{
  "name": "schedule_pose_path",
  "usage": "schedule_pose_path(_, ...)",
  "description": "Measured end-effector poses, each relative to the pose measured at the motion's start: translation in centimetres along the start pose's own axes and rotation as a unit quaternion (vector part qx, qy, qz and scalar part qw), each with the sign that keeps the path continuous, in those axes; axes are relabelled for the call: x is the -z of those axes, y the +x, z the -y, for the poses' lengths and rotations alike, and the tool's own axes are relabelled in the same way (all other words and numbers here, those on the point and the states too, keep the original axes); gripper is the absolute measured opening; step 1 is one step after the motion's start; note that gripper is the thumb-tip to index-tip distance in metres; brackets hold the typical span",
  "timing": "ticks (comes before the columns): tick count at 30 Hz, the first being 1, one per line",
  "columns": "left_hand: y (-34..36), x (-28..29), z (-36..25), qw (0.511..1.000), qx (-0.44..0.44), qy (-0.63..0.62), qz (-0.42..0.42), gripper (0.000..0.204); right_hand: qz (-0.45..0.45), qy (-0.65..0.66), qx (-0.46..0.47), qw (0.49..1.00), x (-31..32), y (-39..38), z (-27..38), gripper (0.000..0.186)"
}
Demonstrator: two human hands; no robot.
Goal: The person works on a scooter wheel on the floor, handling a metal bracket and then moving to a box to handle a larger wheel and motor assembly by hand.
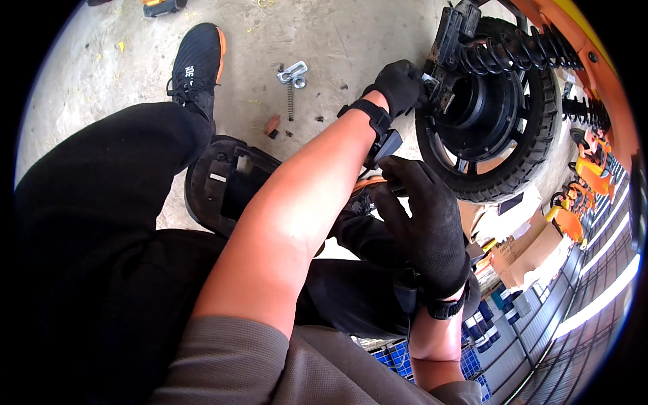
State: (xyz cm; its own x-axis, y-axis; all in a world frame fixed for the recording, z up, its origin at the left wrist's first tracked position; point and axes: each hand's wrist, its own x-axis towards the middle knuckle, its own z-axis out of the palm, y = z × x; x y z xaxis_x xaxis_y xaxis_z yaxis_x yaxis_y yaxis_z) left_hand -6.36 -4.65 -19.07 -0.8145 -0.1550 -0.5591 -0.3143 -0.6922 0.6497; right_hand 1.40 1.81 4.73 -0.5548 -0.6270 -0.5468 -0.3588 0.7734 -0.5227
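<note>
My gloved left hand (398,88) is closed at a black metal bracket (442,88) beside the wheel's hub; what its fingers grip is hidden. The black wheel (536,142) has coiled shock springs (506,54) beside it. My gloved right hand (418,229) hangs lower, below the left wrist, with curved fingers apart and nothing visible in them. On the concrete floor left of my left hand lie a silver slotted plate (291,71), a washer (298,82), a long thin spring (290,101) and a small reddish piece (273,125).
A black plastic cover (209,196) lies between my legs. An orange body panel (614,101) arches over the wheel at right. Cardboard (520,256) lies behind the wheel, with several orange-yellow scooters (587,175) beyond. A yellow-black tool (162,7) is at the top edge.
</note>
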Motion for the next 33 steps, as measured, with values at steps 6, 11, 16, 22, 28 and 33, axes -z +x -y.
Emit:
schedule_pose_path(6,-0.7,0.4,-1.3,0.996,0.043,-0.06,0.042,0.013,-0.003,0.016,-0.013,1.0,-0.1,-0.2,-0.2,0.035)
schedule_pose_path(11,-1.3,0.0,-1.4,1.0,0.009,-0.005,0.007,0.012,-0.004,0.013,-0.008,1.0,-0.2,-0.2,-0.3,0.034)
schedule_pose_path(16,-1.4,-0.4,-1.4,1.0,-0.002,0.009,-0.021,0.011,-0.007,0.017,0.002,1.0,-0.2,0.0,-0.2,0.033)
schedule_pose_path(22,-1.3,-0.2,-1.3,0.998,0.022,-0.063,-0.014,0.015,-0.003,0.008,0.006,1.0,-0.3,0.1,-0.5,0.032)
schedule_pose_path(28,-1.7,1.2,-1.1,0.991,0.023,-0.128,0.014,0.018,-0.003,0.005,-0.002,1.0,-0.2,0.0,-0.4,0.031)
schedule_pose_path(33,-2.8,2.4,-2.1,0.992,0.034,-0.121,-0.027,0.018,-0.028,0.032,-0.029,0.999,-0.4,0.1,-1.0,0.029)
